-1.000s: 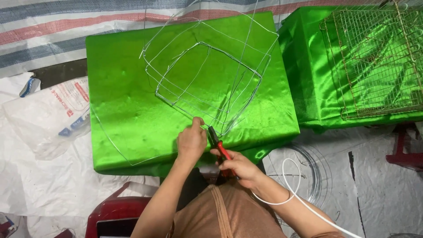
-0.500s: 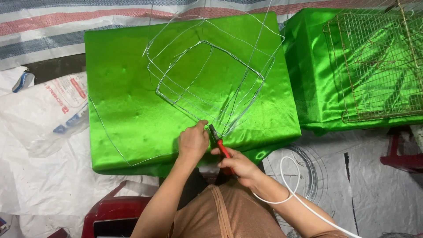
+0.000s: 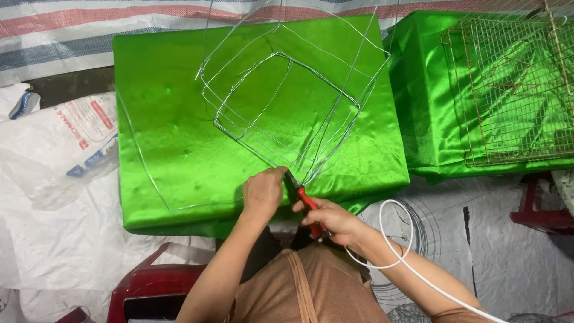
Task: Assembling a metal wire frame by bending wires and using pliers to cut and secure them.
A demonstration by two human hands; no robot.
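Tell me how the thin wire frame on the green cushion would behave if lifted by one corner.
The thin silver wire frame would probably feel very light, being open loops of slender wire. It would likely flex and wobble, since its long spans lack bracing. It seems unlikely to roll, resting on the shiny green satin cushion.

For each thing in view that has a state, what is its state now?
Left hand: closed, pinching the thin wire frame's near corner.
Right hand: gripping the red-handled pliers.
Red-handled pliers: tip at the frame's corner.
Thin wire frame: resting on the green satin-covered block.
Rusty wire mesh cage: untouched, on the second green block.
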